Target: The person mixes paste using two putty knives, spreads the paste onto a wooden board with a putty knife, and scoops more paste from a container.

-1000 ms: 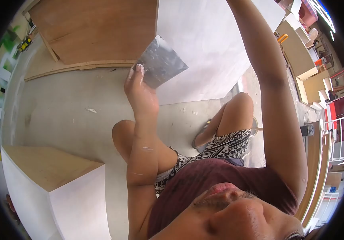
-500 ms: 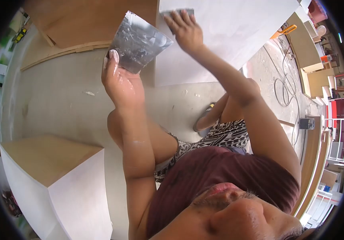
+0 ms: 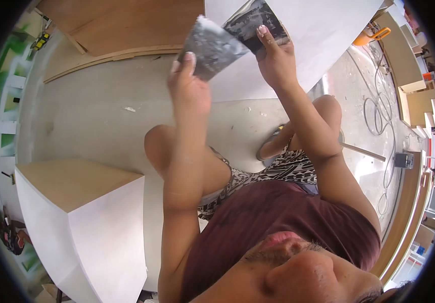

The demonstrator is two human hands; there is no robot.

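Note:
My left hand (image 3: 191, 88) grips a flat metal putty scraper (image 3: 212, 50), with the thumb across its near face and whitish smears on the blade. In my right hand (image 3: 279, 65) is a second, darker putty scraper (image 3: 250, 25), also streaked with pale filler. The two blades come together or overlap at their inner edges; actual contact is hard to tell. White residue marks both thumbs. Behind and below the scrapers lies a large white panel (image 3: 318, 30).
A brown wooden panel (image 3: 126, 25) lies at the upper left. A white box-shaped piece with a tan top (image 3: 81, 182) stands at the lower left. A coiled cable (image 3: 379, 113) runs over the floor at right, near an orange-handled item (image 3: 374, 35) and a dark box (image 3: 404, 160).
My right hand has lifted from the white panel and turned, bringing its scraper against or near the other. My left hand has moved right in view. The view has shifted slightly.

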